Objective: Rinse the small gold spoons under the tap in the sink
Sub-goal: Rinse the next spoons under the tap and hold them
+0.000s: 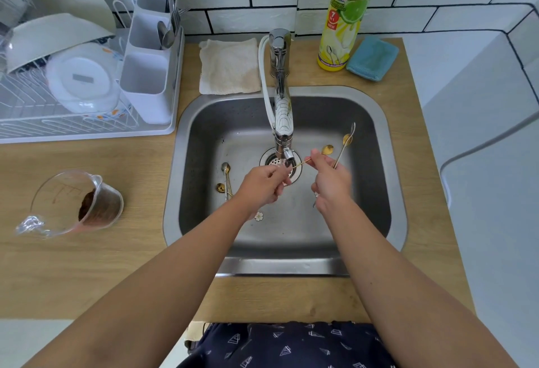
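Note:
My right hand (331,184) holds small gold spoons over the steel sink (379,140). One gold spoon (326,150) lies across the fingers with its handle reaching left under the tap spout (287,153). A second gold spoon (345,141) sticks up to the right, with a silver handle tip beside it. My left hand (264,185) is curled just below the spout, fingertips at the end of the first spoon's handle. Two more spoons, one silver (225,168) and one gold (220,187), rest on the sink floor at the left. A flower-shaped handle end (258,216) shows beneath my left wrist.
The drain strainer (272,160) sits under the spout. A dish soap bottle (348,15), blue sponge (372,58) and white cloth (229,66) stand behind the sink. A dish rack (87,76) with cutlery holder is at the left. A tipped measuring cup (77,203) with brown residue lies on the counter.

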`<state>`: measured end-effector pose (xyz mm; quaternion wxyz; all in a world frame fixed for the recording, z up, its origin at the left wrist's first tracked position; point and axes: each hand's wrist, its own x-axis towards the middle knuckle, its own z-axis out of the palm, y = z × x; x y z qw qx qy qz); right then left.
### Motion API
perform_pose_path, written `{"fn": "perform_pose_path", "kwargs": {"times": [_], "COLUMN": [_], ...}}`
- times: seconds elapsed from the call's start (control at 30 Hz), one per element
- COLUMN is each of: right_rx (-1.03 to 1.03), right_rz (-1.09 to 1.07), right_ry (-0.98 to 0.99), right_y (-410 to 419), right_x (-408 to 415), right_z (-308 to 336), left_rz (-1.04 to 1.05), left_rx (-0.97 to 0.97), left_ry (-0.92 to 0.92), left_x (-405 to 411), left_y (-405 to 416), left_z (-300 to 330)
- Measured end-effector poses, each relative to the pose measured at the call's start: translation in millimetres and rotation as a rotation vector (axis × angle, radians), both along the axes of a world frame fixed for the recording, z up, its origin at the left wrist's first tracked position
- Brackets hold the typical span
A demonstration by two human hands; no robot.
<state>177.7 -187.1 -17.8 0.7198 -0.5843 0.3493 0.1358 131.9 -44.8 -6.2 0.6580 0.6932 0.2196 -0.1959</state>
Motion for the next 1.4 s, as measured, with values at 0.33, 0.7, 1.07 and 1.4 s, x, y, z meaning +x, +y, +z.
{"fn": "perform_pose_path", "kwargs": {"times": [0.33, 0.7, 1.07, 1.4], "right_rx": [0.019, 0.02, 0.058, 0.012], "right_rz": [0.053, 0.313, 0.453, 0.404], "right_ry": [-0.023, 0.01, -0.033, -0.053], "right_y": [3.4, 19.3, 21.7, 17.0], "right_x": [0.1, -16.5, -17.9, -9.0], "right_z": [0.1, -7.8, -7.7, -5.4], "left_rz": [0.109, -0.052, -0.12, -0.143], "left_rx": [-0.016, -0.01, 0.003, 0.061], "left_ry": [0.007, 0.043, 0.071, 0.043], "left_x": [-1.3, -12.6, -28.6, -28.0], "left_y": [-0.8, 10.2, 27.3, 22.9], "left_z": [-3.0, 3.1, 3.5, 5.7]}}
